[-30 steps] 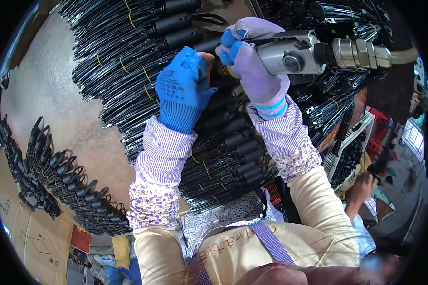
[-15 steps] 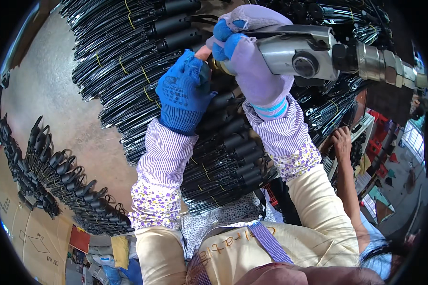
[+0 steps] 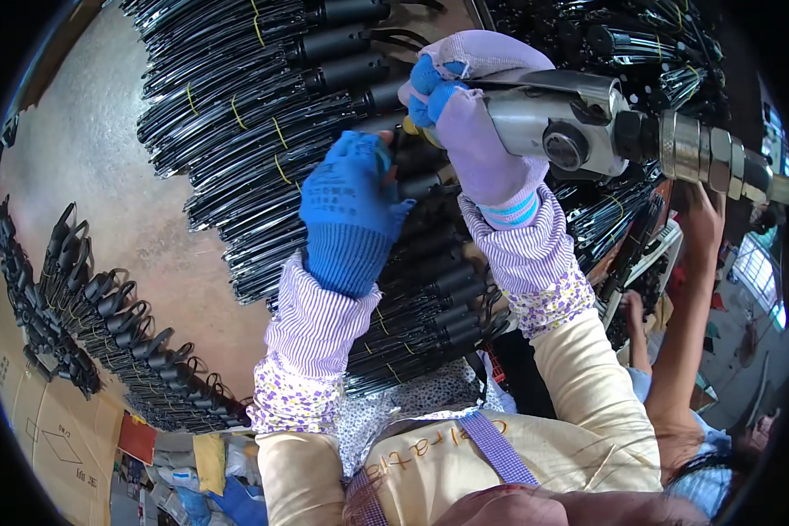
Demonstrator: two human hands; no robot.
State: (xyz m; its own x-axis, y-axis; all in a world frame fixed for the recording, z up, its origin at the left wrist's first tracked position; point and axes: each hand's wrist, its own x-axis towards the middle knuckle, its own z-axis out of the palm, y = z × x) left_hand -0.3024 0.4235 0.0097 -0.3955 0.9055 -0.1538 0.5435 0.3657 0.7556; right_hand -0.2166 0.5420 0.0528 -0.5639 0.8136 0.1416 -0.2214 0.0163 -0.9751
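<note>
My left hand (image 3: 349, 215), in a blue knitted glove with one bare fingertip showing, is closed over the black umbrella frames (image 3: 263, 145). What its curled fingers pinch is hidden. Wrapped round a silver air-powered driver (image 3: 517, 123) is my right hand (image 3: 469, 105), in a lavender glove with blue fingertips. The driver's yellowish tip (image 3: 414, 127) points left, just beside my left fingertips. The frames lie in a long overlapping row, thin ribs to the left and black handles (image 3: 346, 72) to the right. Thin yellow bands (image 3: 279, 133) cross the ribs.
More black frames (image 3: 622, 210) lie beyond the driver on the right. Another row of handled black pieces (image 3: 140, 342) runs along the table's left edge. A cardboard box (image 3: 48, 430) stands at lower left. A co-worker's bare arm (image 3: 688, 316) reaches in at right.
Both my hands and the driver have moved slightly down and right in view. My left fingertip has drawn away from the driver's tip. The co-worker's arm has risen beside the driver's hose end.
</note>
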